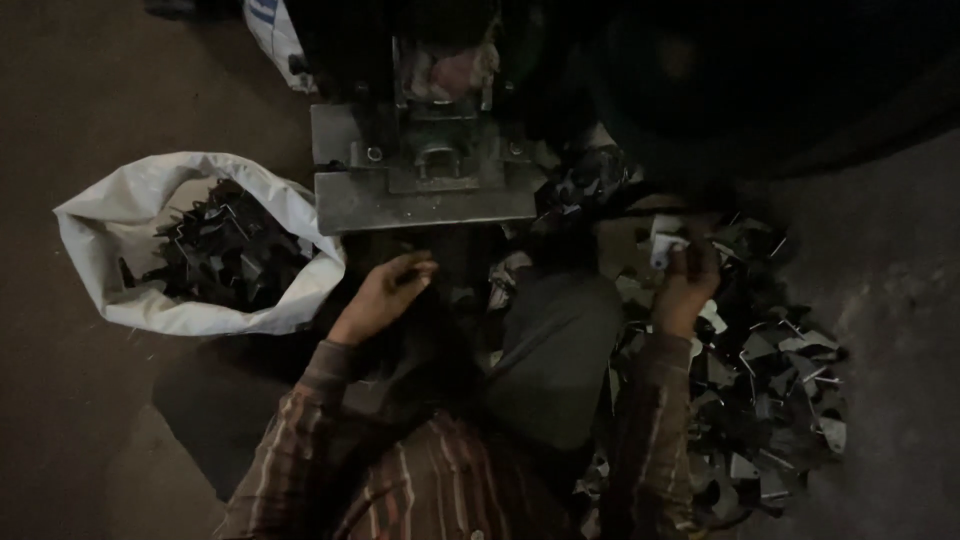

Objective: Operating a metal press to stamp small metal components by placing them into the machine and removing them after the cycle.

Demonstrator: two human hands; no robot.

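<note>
My right hand [686, 285] is raised over a heap of small flat metal pieces [770, 380] at the right, its fingers closed on one pale metal piece [666, 243]. My left hand [383, 293] hangs just below the front edge of a metal press [425, 195], fingers loosely curled; whether it holds anything is hidden in the dark. Both arms wear striped sleeves.
A white sack [120, 260] at the left stands open, filled with dark metal pieces [230, 250]. The press rises at top centre with a dark opening above its plate. More scrap lies right of the press. My knee in grey cloth [560, 340] sits between the hands.
</note>
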